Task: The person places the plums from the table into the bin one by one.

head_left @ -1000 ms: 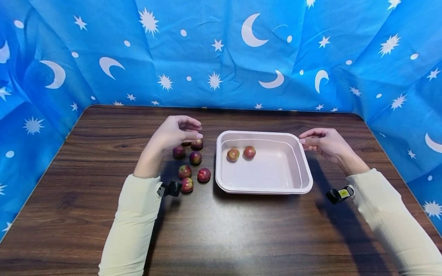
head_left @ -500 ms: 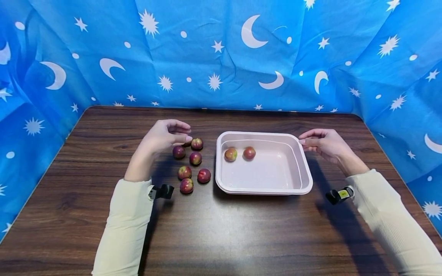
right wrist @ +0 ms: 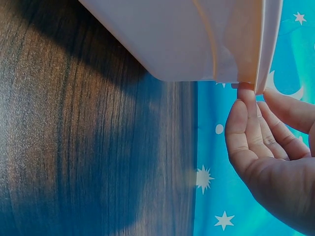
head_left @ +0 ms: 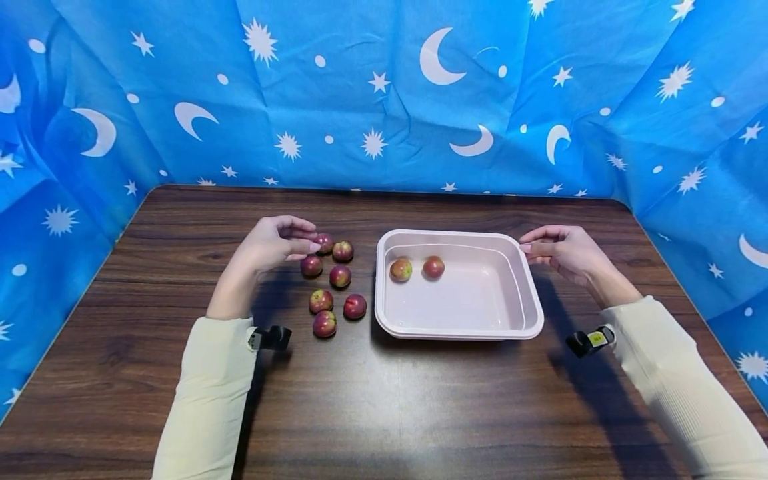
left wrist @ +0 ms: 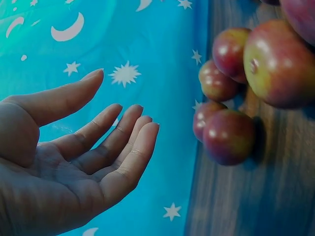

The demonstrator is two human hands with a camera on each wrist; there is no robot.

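Several small red-green fruits [head_left: 339,275] lie loose on the wooden table [head_left: 384,400], left of a pale pink tray [head_left: 461,331]. Two more fruits [head_left: 401,269] sit in the tray's far left part. My left hand [head_left: 306,239] hovers at the far left of the pile, fingertips just beside the farthest fruit [head_left: 325,242]. In the left wrist view this hand [left wrist: 118,132] is relaxed and holds nothing, with the fruits [left wrist: 229,135] to its right. My right hand [head_left: 531,241] rests its fingertips [right wrist: 244,91] against the tray's far right corner rim [right wrist: 268,44].
Blue cloth with moons and stars [head_left: 384,100] walls the table at the back and on both sides. Bare wood lies in front of the tray and fruits. Small black cameras sit at both wrists [head_left: 270,338].
My left hand has drawn back to the left, from near the tray's edge to the far left of the pile. One fruit in the tray rolled slightly left. The right hand stayed put.
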